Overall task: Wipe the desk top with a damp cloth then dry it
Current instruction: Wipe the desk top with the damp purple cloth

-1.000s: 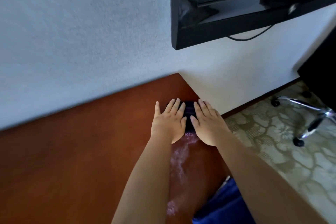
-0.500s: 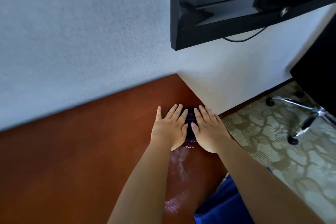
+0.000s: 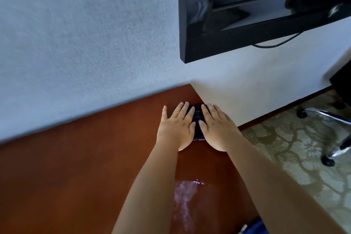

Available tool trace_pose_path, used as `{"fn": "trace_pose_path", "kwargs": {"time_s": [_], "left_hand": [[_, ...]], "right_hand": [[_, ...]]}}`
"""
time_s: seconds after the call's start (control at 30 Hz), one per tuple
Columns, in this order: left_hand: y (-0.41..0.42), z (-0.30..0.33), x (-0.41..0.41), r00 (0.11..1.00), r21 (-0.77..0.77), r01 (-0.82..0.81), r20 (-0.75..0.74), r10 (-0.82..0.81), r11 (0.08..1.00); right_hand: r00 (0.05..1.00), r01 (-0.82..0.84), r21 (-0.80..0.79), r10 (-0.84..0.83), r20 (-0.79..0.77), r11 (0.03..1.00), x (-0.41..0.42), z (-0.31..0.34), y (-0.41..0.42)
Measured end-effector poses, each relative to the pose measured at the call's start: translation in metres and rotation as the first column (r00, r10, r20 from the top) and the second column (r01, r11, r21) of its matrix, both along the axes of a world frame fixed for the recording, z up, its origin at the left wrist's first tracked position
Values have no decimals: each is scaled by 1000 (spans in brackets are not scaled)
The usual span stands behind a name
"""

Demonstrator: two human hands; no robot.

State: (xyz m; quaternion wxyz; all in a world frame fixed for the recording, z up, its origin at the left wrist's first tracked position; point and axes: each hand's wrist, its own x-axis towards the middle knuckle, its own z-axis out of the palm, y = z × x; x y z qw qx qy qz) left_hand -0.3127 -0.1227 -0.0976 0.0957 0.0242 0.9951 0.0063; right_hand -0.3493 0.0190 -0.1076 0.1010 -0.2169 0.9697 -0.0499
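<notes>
Both hands lie flat on a dark cloth [image 3: 197,119] in the middle of the frame, near the far right corner of the brown worktop [image 3: 85,167]. The left hand [image 3: 177,127] and the right hand [image 3: 216,125] press side by side, fingers [image 3: 182,109] spread open and pointing at the wall [image 3: 76,43]. They grip nothing; they only push down. The cloth sits right under both palms, so neither hand is nearer. A shiny wet streak [image 3: 185,201] runs toward the bottom of the frame. The dry part lies to the left, so the cloth will likely need to slide that way.
</notes>
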Motion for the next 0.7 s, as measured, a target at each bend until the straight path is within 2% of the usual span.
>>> {"fn": "trace_pose_path", "kwargs": {"time_s": [0.2,0.7], "left_hand": [[3,-1,5,1000,9,-17,11,16,1000],[28,1,94,994,-33,111,28,-110,993]], "right_hand": [[1000,1,-22,-1,14,1000,8,1,5],[992,128,40,-127,-16,991,116,0,33]]}}
